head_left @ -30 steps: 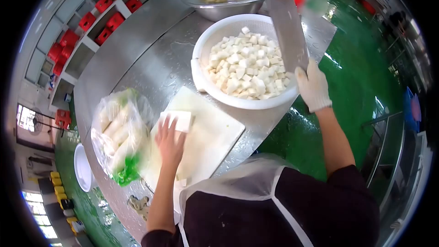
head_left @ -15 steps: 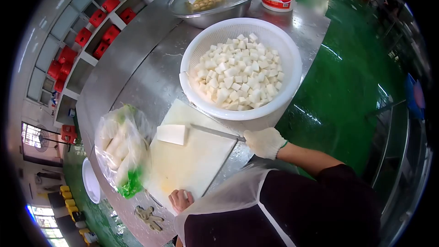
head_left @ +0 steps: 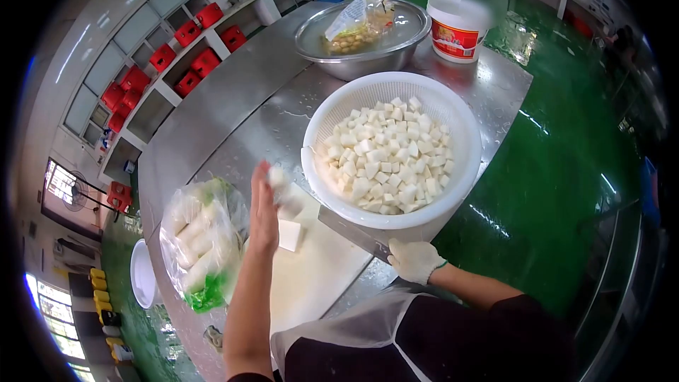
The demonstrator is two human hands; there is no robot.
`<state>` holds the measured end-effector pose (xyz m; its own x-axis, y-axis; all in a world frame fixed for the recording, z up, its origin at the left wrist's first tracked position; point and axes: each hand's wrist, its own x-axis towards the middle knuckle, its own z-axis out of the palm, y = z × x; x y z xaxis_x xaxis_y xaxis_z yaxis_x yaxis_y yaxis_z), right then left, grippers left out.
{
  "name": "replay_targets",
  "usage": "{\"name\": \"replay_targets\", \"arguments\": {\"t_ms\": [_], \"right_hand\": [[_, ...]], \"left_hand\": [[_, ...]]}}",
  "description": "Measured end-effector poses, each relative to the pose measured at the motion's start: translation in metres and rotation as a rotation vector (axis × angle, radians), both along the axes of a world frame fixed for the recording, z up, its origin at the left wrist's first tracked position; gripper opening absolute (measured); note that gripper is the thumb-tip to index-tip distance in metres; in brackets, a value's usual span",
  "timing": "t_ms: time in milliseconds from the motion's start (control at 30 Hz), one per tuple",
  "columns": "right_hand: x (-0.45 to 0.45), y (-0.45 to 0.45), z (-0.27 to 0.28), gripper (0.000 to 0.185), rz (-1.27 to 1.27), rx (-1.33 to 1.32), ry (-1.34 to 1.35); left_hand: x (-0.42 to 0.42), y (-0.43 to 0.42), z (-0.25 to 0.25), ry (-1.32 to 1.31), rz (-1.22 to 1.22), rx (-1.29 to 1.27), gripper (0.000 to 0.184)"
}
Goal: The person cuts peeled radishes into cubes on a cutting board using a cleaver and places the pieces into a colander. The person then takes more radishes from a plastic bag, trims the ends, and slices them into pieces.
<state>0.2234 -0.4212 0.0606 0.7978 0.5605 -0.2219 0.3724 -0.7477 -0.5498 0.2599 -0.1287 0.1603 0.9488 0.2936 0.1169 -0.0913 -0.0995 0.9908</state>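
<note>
My gloved right hand (head_left: 416,262) is closed round the handle of a wide cleaver (head_left: 350,232), its blade beside the white basket's (head_left: 470,124) lower edge. White cubes (head_left: 389,159) fill much of that basket. My bare left hand (head_left: 265,209) is raised over the cutting board (head_left: 318,269), fingers stretched out and seen edge-on. Just right of its fingers is a small blurred white piece (head_left: 277,177); whether they touch is unclear. A larger white block (head_left: 289,235) lies on the board. Left of the hand sits a clear bag of long white vegetables (head_left: 198,237).
A metal bowl (head_left: 368,60) with a bag of small round items (head_left: 353,35) stands at the back, next to a white and red bucket (head_left: 455,39). A crumpled glove (head_left: 213,337) lies near the table's front left edge. A white tub (head_left: 143,276) is beyond the left edge.
My left hand has moved from the board's near edge up over its far part and opened. The cleaver, in my right hand, now lies nearer the basket. The camera view has shifted.
</note>
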Motion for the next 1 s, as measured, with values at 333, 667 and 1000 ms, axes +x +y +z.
{"name": "replay_targets", "arguments": {"t_ms": [333, 667, 1000], "right_hand": [[-0.008, 0.006, 0.003, 0.025, -0.038, -0.056, 0.025], [-0.017, 0.01, 0.014, 0.025, -0.014, -0.066, -0.039], [-0.01, 0.06, 0.037, 0.015, 0.219, -0.033, -0.205]], "left_hand": [[-0.033, 0.105, -0.113, 0.28, -0.423, 1.542, 0.091], [-0.135, 0.062, -0.143, 0.221, -0.137, 1.329, 0.082], [-0.213, 0.038, -0.166, 0.081, -0.022, 1.261, 0.058]]}}
